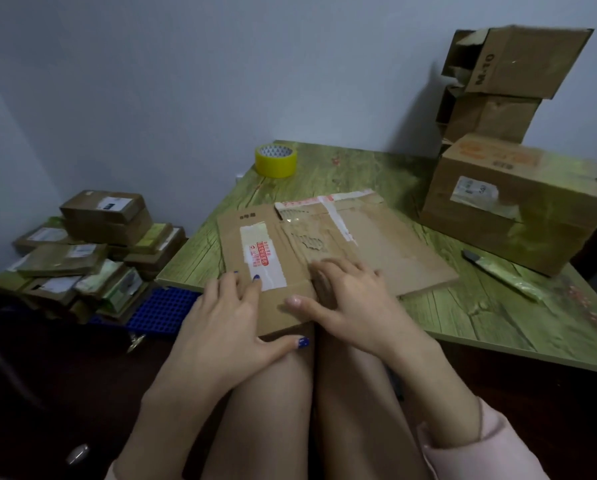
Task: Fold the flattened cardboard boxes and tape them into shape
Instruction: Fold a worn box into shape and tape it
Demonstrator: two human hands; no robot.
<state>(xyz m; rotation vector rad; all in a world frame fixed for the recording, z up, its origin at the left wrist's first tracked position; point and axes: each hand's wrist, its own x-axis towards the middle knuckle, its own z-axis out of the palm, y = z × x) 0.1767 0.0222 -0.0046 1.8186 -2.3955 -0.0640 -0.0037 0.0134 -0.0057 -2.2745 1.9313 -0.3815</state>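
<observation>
The person is sitting at a green wood-grain table (pixel 376 168), with both knees showing under its near edge. A flattened cardboard box (pixel 387 244), patched with strips of white and red printed tape and torn on its upper face, is lying flat on the table, its near-left corner reaching past the table edge over the knees.

The left hand (pixel 227 313) is resting on that near-left corner with its fingers spread and nearly straight on top of the cardboard, while the thumb is lying along the near edge; whether the thumb is hooking beneath the edge cannot be told. The right hand (pixel 345 299) is pressing down on the cardboard just beside the left hand, palm down, fingers loosely spread and slightly blurred, thumb pointing to the left. Neither hand is closing around anything. A pink sleeve (pixel 480 445) is covering the right forearm.

A yellow tape roll (pixel 275 160) is sitting flat near the far-left corner of the table, well apart from the hands. A slim cutter (pixel 498 275) is lying to the right of the flattened box. Behind it, assembled boxes (pixel 519 202) are standing stacked against the wall. On the floor to the left, a pile of flat cartons (pixel 82 251) is leaning beside a blue grid tray (pixel 162 306).
</observation>
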